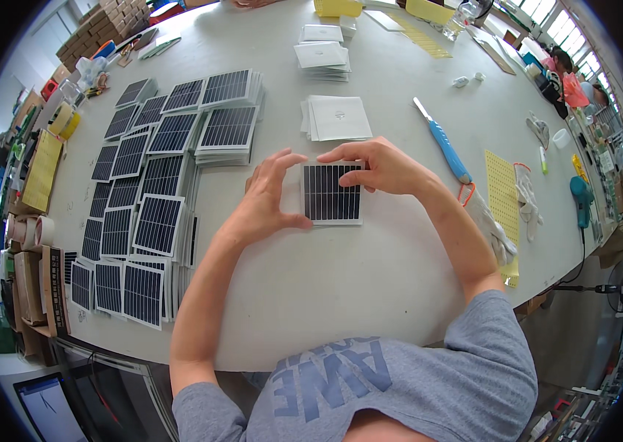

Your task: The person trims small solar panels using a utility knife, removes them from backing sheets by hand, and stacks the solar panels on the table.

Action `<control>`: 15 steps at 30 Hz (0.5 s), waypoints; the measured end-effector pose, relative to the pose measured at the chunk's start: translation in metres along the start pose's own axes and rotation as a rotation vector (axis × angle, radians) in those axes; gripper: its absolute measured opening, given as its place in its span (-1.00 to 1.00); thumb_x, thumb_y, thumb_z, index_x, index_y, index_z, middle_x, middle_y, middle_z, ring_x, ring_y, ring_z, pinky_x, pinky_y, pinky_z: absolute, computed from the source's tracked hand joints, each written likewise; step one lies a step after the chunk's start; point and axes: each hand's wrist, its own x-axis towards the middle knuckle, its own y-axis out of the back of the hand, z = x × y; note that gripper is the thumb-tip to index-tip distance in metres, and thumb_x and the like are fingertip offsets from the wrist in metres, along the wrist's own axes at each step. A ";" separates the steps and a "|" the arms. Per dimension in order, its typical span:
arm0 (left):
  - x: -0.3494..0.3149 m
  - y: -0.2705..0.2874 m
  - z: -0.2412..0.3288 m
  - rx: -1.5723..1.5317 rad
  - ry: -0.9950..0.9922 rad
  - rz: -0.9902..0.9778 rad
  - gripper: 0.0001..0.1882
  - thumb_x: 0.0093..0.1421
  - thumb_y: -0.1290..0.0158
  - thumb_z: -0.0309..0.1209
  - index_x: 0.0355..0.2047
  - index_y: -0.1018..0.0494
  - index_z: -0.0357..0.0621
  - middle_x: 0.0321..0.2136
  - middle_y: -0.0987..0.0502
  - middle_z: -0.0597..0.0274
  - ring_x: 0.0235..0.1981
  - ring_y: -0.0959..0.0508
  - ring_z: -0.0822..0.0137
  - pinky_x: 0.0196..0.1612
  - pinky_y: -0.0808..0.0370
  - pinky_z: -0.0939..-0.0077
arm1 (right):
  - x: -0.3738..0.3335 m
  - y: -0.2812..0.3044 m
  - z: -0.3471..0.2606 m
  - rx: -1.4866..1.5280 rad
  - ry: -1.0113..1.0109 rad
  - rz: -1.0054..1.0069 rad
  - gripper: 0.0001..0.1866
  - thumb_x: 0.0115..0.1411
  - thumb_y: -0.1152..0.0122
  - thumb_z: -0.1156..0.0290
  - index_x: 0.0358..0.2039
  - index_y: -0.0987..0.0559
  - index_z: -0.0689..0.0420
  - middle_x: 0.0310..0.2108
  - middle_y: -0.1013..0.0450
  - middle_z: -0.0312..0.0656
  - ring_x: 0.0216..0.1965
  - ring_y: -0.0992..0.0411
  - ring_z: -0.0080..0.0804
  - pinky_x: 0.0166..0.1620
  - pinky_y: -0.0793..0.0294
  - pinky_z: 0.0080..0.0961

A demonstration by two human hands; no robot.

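A small square solar panel (332, 202) with dark cells and a white border lies in front of me on the table. My right hand (385, 166) grips its top edge, the thumb over the dark face and the index finger along the edge. Beside the panel's left edge is my left hand (263, 197), thumb and fingers spread wide, the thumb close to the lower left corner. Whether it touches is hard to tell. Just beyond the panel sits a pile of white square pieces (341, 118). Several stacks of similar solar panels (158, 225) fill the table's left side.
Farther back stand more white square stacks (322, 59). To the right lie a blue-handled knife (448, 147), a yellow perforated sheet (501, 199), white gloves (492, 228) and a teal corded tool (582, 199). Tape rolls (35, 230) and cardboard boxes (31, 287) line the left edge.
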 end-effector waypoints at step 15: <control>0.008 -0.023 0.048 -0.737 -0.049 0.465 -0.43 0.27 -0.14 -0.08 0.05 -0.19 -0.21 -0.06 -0.46 0.07 -0.13 -0.47 0.39 -0.03 -0.41 0.44 | -0.019 -0.045 -0.028 -0.272 0.626 0.598 -0.67 0.02 -0.51 0.44 -0.51 -0.42 0.19 -0.66 -0.41 -0.30 -0.66 -0.33 -0.66 -0.58 -0.34 -0.65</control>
